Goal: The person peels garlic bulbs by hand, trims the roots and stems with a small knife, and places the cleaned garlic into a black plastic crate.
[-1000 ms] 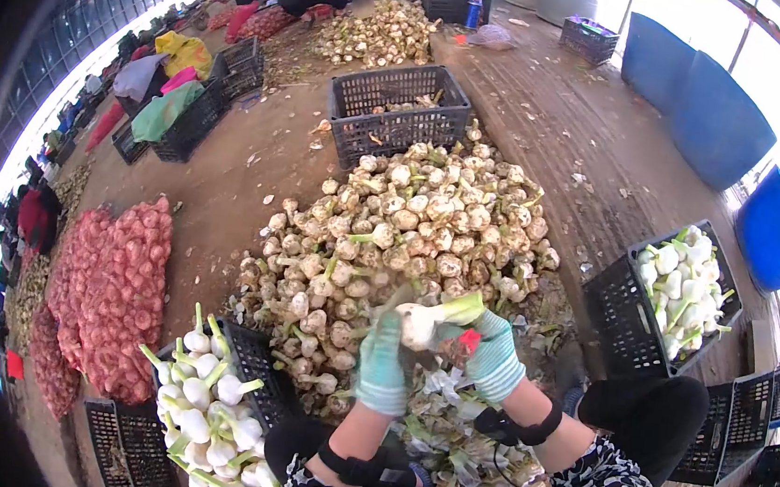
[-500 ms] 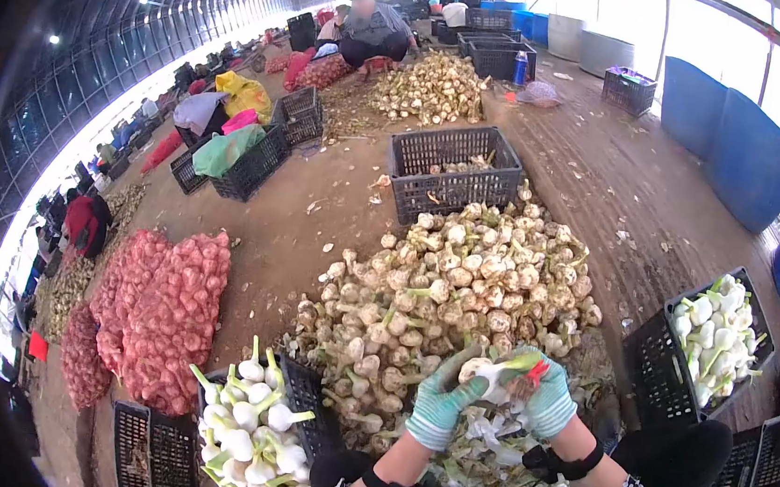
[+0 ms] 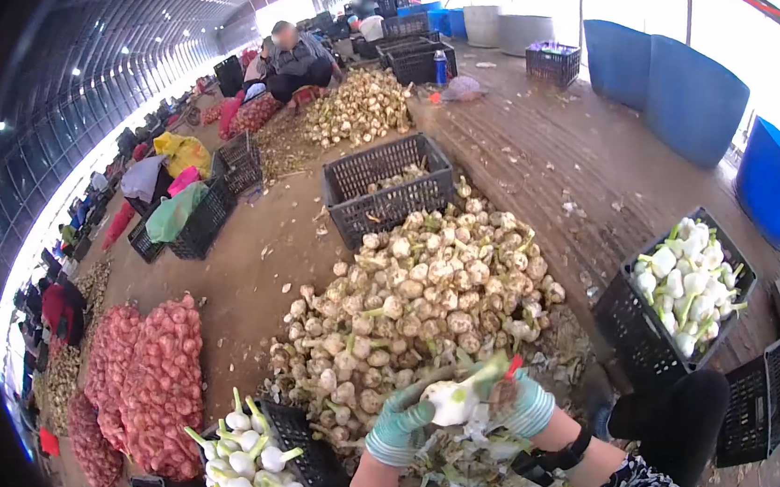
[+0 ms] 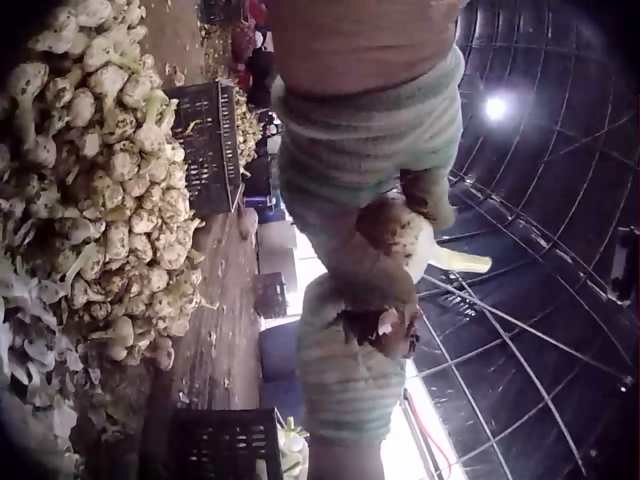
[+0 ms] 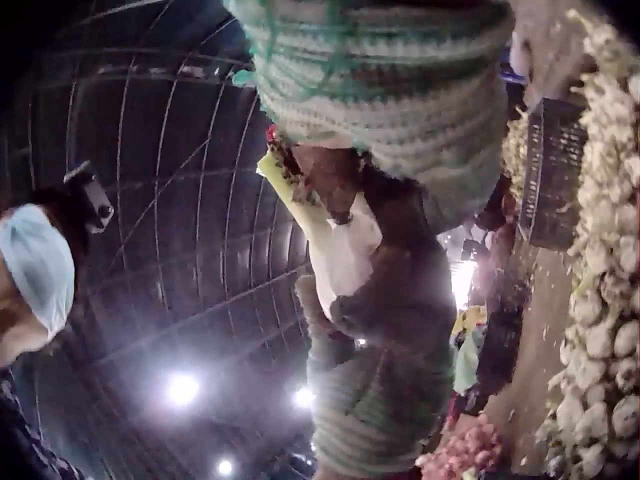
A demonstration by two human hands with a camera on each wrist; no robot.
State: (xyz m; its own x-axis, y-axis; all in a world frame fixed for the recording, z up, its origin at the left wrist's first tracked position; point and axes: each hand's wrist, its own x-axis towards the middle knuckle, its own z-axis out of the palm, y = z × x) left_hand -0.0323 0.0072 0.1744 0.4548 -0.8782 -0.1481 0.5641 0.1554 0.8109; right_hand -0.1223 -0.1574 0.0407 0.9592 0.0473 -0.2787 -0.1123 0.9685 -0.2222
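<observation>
A garlic bulb [image 3: 452, 402] with a pale green stem is between two gloved hands in the head view. The left hand [image 3: 402, 425] grips its bulb end; in the left wrist view the fingers curl round the bulb [image 4: 412, 240]. Against its stem side lies the right hand [image 3: 526, 405], fingers bent, with something red at its fingertips. In the right wrist view the right hand [image 5: 400, 110] is close to the pale bulb [image 5: 345, 255]; dark glove fingers hide part of it. Below the hands lie loose peeled skins [image 3: 481, 468].
A heap of unpeeled garlic [image 3: 432, 295] lies beyond the hands, with a black crate [image 3: 384, 207] behind it. Crates of white garlic stand at the right [image 3: 647, 348] and lower left [image 3: 319, 448]. Red net sacks [image 3: 162, 372] lie left. A seated person [image 3: 290, 65] is far back.
The head view has swung about. The bulb, held stem up to the right throughout, now shows more white, and the right hand has shifted along its stem side.
</observation>
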